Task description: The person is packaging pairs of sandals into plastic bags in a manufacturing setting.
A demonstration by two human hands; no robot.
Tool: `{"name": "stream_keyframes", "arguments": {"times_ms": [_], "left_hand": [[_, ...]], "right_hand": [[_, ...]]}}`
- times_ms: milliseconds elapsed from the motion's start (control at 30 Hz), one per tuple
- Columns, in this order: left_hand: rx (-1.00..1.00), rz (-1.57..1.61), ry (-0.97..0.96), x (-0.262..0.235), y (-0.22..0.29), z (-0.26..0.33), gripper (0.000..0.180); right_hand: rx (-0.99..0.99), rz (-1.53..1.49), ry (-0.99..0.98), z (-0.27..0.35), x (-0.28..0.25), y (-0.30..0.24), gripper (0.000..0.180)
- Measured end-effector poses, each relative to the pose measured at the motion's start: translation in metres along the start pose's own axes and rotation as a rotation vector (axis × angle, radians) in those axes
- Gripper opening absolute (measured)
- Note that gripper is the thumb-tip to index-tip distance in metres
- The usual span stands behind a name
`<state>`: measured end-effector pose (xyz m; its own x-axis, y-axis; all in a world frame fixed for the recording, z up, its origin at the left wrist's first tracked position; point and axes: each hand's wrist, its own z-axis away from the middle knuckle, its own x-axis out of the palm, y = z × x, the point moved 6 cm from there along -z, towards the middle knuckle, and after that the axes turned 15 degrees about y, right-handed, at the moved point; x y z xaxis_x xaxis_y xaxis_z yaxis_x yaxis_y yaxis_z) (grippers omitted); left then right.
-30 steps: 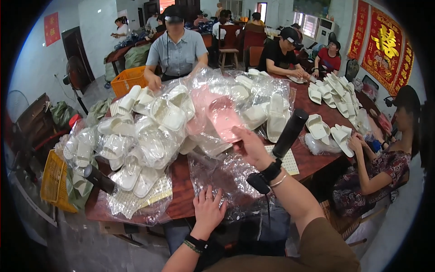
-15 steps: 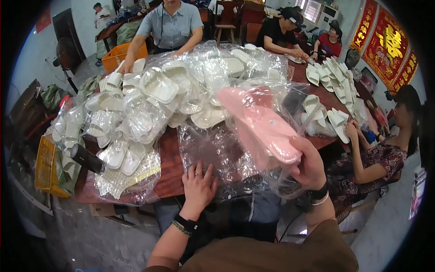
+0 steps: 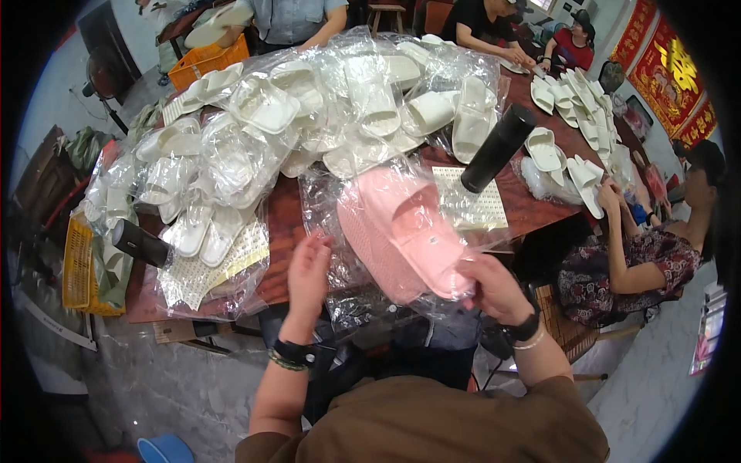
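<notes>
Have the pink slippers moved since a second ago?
Yes, toward the person: the pink slippers were beyond the pale sheet at right; now, held by the right hand, they reach nearer than it.

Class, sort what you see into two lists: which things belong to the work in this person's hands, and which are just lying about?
Belongs to the work:
- pink slippers, held by the right hand
- clear plastic around them
- white slippers, probably

Seemingly just about:
- blue bucket on the floor
- standing fan
- red wall hangings
</notes>
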<state>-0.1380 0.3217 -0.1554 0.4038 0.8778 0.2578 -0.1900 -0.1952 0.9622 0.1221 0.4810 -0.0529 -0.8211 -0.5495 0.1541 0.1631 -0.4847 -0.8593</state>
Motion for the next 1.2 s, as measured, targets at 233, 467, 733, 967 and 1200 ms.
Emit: {"name": "stream_keyframes", "arguments": {"times_ms": [233,467,733,967,1200], "left_hand": [[0.165,-0.338,-0.047,0.007,0.03,-0.001,0.055],[-0.381,-0.044,0.056,0.04,0.011,-0.003,0.061],[-0.375,-0.019,-0.047,0.054,-0.014,-0.019,0.051],[-0.376,0.046,-0.06,0.046,-0.003,-0.015,0.028],[-0.419,0.109,-0.069,0.044,-0.003,-0.014,0.041]], "right_hand": [[0.064,-0.14,0.025,-0.022,-0.013,0.044,0.026],[-0.02,-0.12,-0.033,-0.03,-0.009,0.04,0.031],[-0.28,-0.116,0.139,-0.052,-0.038,0.055,0.042],[-0.424,0.125,-0.226,-0.045,-0.044,0.027,0.075],[-0.689,0.723,-0.346,-0.024,-0.019,0.023,0.1]]}}
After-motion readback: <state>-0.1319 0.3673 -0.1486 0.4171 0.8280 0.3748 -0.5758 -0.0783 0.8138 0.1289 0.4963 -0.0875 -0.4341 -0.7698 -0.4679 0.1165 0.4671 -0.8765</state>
